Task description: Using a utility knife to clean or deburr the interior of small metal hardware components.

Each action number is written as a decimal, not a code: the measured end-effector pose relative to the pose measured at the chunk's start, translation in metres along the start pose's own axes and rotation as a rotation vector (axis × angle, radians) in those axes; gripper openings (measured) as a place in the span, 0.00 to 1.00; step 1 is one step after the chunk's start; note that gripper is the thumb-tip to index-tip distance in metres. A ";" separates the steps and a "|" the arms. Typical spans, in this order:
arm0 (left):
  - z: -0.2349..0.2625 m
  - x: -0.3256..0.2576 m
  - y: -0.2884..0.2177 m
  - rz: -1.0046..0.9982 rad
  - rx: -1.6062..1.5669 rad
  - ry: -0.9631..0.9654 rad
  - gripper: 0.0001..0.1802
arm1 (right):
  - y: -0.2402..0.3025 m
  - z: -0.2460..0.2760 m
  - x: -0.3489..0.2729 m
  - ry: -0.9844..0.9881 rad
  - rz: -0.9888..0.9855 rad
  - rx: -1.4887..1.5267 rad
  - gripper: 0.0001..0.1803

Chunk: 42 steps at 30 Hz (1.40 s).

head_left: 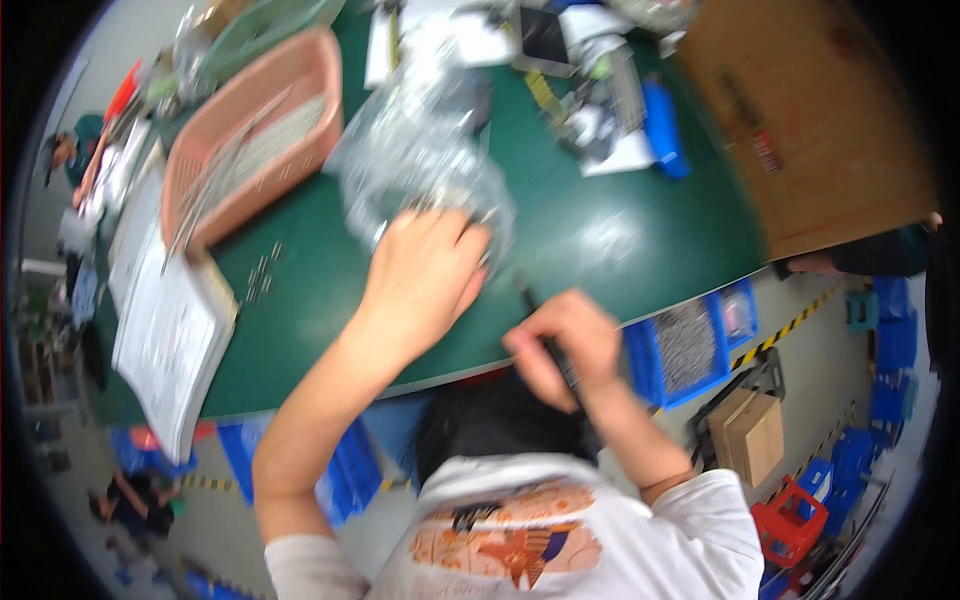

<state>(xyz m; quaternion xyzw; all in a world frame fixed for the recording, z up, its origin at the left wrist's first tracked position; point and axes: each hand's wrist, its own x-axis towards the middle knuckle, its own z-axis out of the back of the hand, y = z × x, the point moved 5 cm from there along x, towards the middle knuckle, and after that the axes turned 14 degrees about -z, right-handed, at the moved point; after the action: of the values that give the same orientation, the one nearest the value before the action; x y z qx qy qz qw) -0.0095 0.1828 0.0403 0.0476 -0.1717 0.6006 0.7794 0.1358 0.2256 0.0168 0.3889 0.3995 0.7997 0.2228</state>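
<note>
My left hand (pixel 425 270) lies on a crumpled clear plastic bag (pixel 415 150) on the green table (pixel 620 240), its fingers curled into the bag's near edge. The bag seems to hold small metal parts, but blur hides the detail. My right hand (pixel 565 345) is near the table's front edge, to the right of the left hand. It is closed around a thin dark stick-like tool (pixel 527 293) whose tip points up toward the bag.
A pink basket (pixel 310 75) of thin metal rods stands at the back left, with several loose pins (pixel 262 275) before it. A paper stack (pixel 170 330) overhangs the left edge. A blue bottle (pixel 663 125), cardboard sheet (pixel 810 120), and blue bin (pixel 685 345) of parts sit right.
</note>
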 end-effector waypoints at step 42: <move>-0.025 -0.100 -0.067 0.717 -2.035 -0.561 0.11 | 0.045 -0.027 -0.004 0.270 0.023 0.111 0.10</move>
<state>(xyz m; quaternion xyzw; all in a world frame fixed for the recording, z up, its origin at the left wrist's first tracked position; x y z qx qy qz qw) 0.0380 0.0790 -0.0070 -0.5317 -0.7577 0.3381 0.1699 0.1149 0.1840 0.0417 0.2943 0.4651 0.8238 0.1360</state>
